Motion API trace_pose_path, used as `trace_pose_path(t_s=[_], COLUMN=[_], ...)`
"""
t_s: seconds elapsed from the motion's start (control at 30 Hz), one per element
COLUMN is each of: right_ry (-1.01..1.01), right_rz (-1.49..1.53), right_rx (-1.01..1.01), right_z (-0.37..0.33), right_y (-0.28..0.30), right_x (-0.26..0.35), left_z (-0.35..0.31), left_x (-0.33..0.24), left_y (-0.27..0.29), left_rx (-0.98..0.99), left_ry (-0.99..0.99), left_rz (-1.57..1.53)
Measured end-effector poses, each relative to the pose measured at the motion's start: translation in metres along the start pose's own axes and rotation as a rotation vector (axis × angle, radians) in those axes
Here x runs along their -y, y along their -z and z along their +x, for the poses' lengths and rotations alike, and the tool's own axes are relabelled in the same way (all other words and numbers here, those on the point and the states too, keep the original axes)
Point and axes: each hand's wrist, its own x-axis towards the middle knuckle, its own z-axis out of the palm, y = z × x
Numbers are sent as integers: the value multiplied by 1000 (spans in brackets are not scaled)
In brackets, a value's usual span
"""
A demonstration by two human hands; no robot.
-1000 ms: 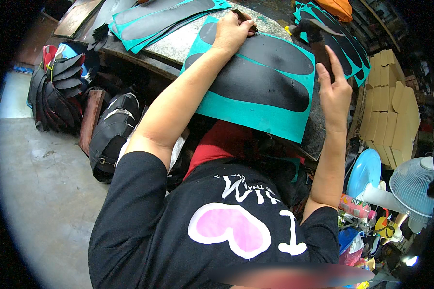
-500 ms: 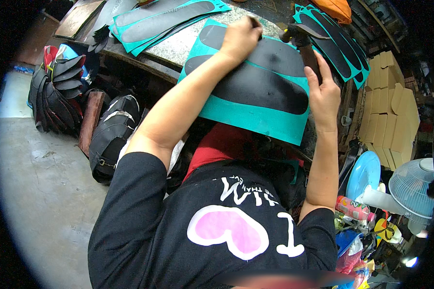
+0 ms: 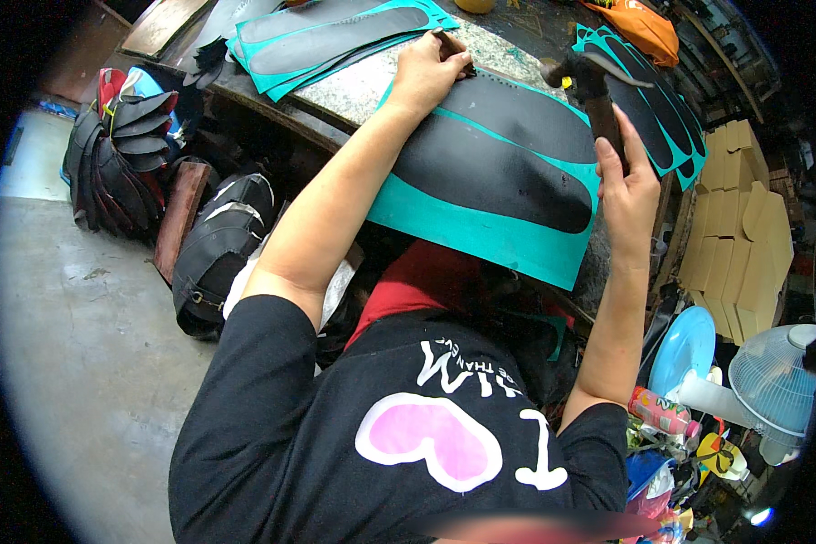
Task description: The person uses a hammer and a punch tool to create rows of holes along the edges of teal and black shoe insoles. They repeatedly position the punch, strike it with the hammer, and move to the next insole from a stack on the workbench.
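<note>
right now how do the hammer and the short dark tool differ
The hammer has a head with a curved claw; the short dark tool looks slim and straight. The hammer is raised in the right grip, while the tool is in the left grip, at the teal sheet. Both look dark.

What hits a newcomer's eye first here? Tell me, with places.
First, the bright teal sheet with black, sole-like shapes, just above the middle of the view. Next, the hammer in the right grip, to the upper right. Then the large pink heart on the black shirt, low in the middle.
</note>
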Motion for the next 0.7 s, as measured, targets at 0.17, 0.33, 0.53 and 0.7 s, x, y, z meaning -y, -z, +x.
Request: trace_pose_path(t_s=[0.17,0.33,0.53,0.7], right_ry=[214,439,142,166], right_rz=[236,165,-245,-73], right_rx=[-55,-141,-78,-94], right_z=[7,10,7,4], right_y=[11,-14,-16,21], right_x=[34,29,-6,15], left_z=[3,-6,-4,2], left_x=[-1,-22,-14,-4], left_y=[0,-11,-15,-13], left_rx=[46,106,-73,35], left_ry=[-65,-471,-35,58], left_rz=[186,709,121,178])
